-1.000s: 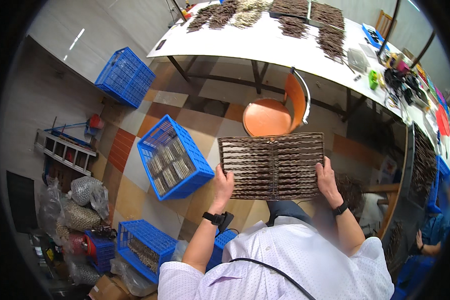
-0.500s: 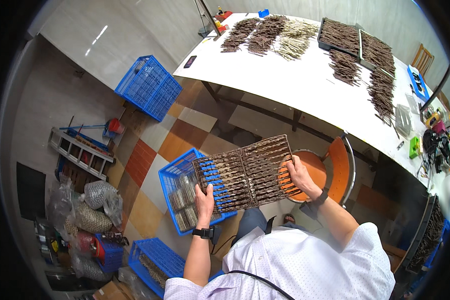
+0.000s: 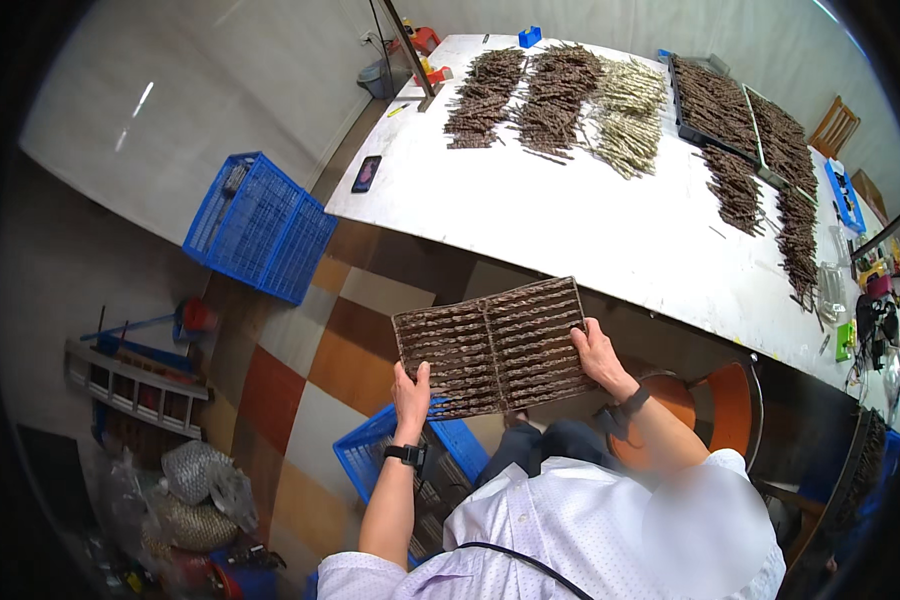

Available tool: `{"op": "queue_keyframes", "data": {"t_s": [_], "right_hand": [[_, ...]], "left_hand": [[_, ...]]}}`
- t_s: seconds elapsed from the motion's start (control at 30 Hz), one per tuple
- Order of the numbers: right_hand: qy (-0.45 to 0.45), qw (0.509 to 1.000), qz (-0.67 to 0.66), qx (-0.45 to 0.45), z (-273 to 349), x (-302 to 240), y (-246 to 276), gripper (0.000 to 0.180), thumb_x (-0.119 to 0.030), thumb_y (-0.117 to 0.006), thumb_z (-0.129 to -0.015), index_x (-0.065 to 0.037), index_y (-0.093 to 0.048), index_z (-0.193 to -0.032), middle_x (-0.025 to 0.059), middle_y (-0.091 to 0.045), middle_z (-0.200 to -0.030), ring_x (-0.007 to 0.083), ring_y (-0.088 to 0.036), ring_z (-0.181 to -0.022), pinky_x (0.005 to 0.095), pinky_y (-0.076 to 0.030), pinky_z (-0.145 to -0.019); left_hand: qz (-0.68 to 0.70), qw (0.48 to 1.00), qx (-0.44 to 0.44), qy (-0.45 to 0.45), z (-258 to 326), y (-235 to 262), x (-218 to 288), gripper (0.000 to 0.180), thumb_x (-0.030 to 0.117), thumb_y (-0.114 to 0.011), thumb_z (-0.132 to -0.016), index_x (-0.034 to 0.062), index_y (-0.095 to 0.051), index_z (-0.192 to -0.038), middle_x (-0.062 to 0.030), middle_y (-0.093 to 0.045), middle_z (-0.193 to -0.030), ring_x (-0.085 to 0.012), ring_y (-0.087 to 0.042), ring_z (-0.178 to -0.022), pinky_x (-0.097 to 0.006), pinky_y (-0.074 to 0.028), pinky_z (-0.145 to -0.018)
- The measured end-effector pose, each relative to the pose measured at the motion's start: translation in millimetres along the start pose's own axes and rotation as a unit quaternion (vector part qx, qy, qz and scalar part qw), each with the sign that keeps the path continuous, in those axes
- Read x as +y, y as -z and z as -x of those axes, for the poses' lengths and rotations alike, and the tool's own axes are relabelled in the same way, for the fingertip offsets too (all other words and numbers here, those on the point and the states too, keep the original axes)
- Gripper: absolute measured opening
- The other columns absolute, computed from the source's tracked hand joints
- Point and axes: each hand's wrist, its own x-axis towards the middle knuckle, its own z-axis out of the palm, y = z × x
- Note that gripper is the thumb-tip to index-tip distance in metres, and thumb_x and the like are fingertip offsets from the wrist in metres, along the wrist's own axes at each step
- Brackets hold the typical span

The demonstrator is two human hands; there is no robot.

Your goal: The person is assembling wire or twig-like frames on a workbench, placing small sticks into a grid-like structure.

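Note:
My left hand (image 3: pixel 410 397) and my right hand (image 3: pixel 601 356) hold up a dark brown rectangular frame of twisted sticks (image 3: pixel 530 362) in front of my body. Its sticks run in parallel rows on both sides of a middle bar, with gaps between them. The left hand grips the lower left edge, thumb on top. On the other side, my right hand closes round the right edge. Below the frame, partly hidden by it and my left forearm, stands a blue plastic crate (image 3: pixel 365 455) with bundles in it.
A white table (image 3: pixel 610 230) ahead bears piles of brown sticks (image 3: pixel 560 90), a pale pile (image 3: pixel 630 110), trays and a phone (image 3: pixel 366 174). An orange chair (image 3: pixel 725 405) stands at the right. Leftward are a stacked blue crate (image 3: pixel 260 228), a ladder (image 3: pixel 140 388) and filled bags (image 3: pixel 195 500).
My view has shifted toward the table, and my body has moved forward, off the crate with bundles. The frame stays in both hands and has turned flatter, with its rows filling out more.

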Motion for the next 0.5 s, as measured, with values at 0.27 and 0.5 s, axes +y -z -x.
{"op": "queue_keyframes", "data": {"t_s": [0.27, 0.5], "right_hand": [[0.055, 0.993, -0.021, 0.103, -113, -12, -3, 0.032, -0.023, -0.055, -0.097, 0.001, -0.043, -0.115, 0.0208, -0.06, -0.084, 0.0356, -0.06, -0.076, 0.0415, -0.047, -0.07], [0.044, 0.958, -0.267, 0.096, -289, -45, -8, 0.018, -0.016, -0.054, -0.096, -0.004, -0.045, -0.106, 0.001, -0.048, -0.089, 0.0096, -0.043, -0.082, 0.0262, -0.04, -0.075]], "left_hand": [[0.074, 0.989, -0.118, -0.042, -165, -29, 46, 0.059, 0.034, -0.063, -0.09, -0.0061, -0.042, -0.127, -0.0316, -0.059, -0.117, -0.045, -0.056, -0.111, -0.045, -0.044, -0.096], [0.375, 0.92, -0.094, -0.059, -342, -75, 104, 0.055, 0.023, -0.069, -0.091, 0.0028, -0.04, -0.133, -0.007, -0.055, -0.123, -0.0181, -0.051, -0.112, -0.033, -0.038, -0.101]]}}
